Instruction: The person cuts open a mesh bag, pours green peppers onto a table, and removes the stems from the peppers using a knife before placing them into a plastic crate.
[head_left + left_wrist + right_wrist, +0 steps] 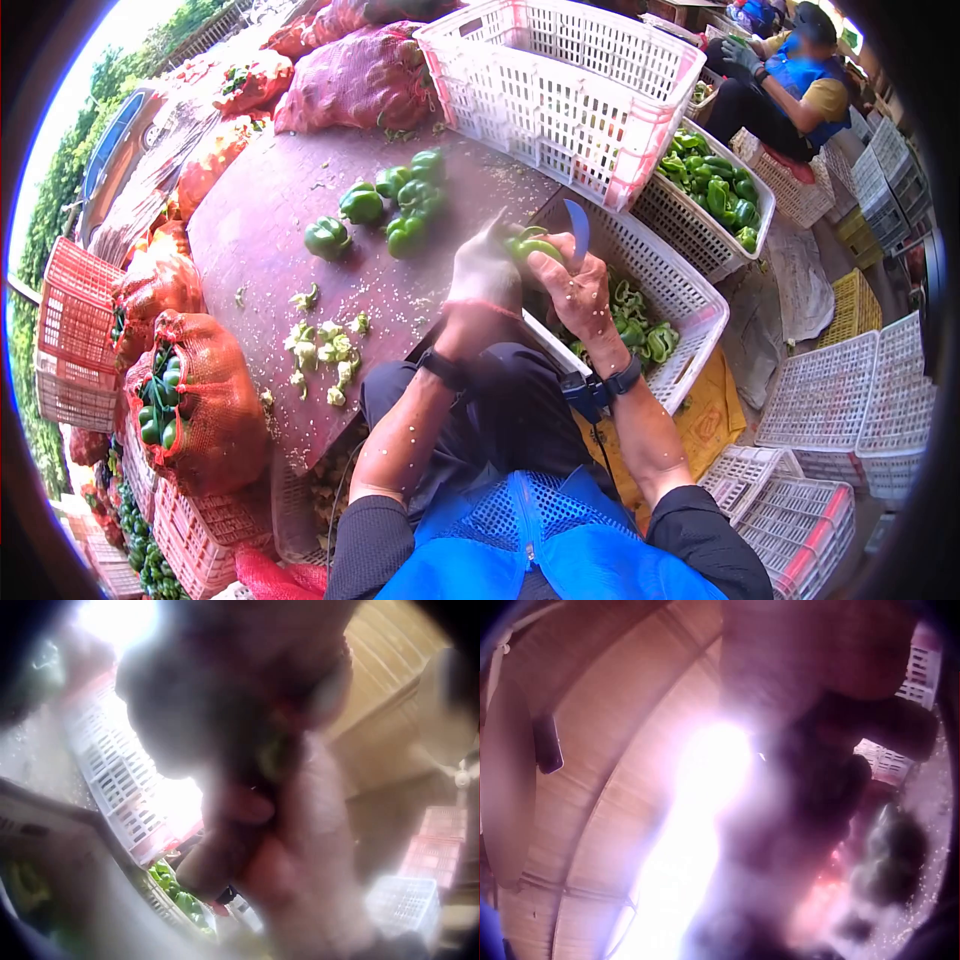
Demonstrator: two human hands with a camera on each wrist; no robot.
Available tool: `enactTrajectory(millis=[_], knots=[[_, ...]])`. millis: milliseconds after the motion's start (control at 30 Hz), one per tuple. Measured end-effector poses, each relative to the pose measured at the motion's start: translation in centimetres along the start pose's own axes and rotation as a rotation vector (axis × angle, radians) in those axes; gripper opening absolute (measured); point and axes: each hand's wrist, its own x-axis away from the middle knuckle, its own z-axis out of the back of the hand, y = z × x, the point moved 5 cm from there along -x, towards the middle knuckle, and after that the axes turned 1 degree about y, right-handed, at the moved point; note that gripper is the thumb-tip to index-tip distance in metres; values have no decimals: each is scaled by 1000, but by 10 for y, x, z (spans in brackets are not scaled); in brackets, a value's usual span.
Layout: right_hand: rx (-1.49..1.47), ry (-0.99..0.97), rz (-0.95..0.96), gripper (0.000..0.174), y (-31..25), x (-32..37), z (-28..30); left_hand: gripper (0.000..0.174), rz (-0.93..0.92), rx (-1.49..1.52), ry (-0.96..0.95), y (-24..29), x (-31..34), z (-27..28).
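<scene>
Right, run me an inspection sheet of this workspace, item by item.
Surface: tabletop, strewn with seeds and scraps.
Job's things: whole green peppers on the tabletop; cut peppers in the white crate.
Clutter: pale cores in a loose cluster.
Hands: right hand grips a curved blue knife, thumb on a pepper; left hand beside it, blurred, grip unclear.
Cables: black cable below the right wrist.
Surroundings: mesh sacks, stacked crates, a seated person.

Mid-frame in the head view, bare counter (pixel 265 215) lies open left of the green peppers (pixel 405 210), with passage down between them and the pale scraps (pixel 325 350). The tall white crate (pixel 570 95) blocks upper centre; the low crate's rim (pixel 690 335) stands right of the hands (pixel 530 275).
</scene>
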Motion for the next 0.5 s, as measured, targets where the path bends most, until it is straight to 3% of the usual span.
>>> enactTrajectory(millis=[133,200,233,300,333,500], knots=[[-136,52,-114,26,13,4,2,75,10,140,-5,-2,-2,-7],[-320,122,-335,26,20,7,5,84,18,275,3,-15,-2,-12],[-319,124,-334,26,21,8,7,84,17,275,1,-16,-3,-15],[-555,145,-441,24,30,13,10,95,199,443,29,-28,-5,-24],[-554,149,-440,24,33,14,10,95,198,445,25,-21,-5,-27],[-774,291,-462,24,41,18,19,47,558,838,302,50,-3,-16]])
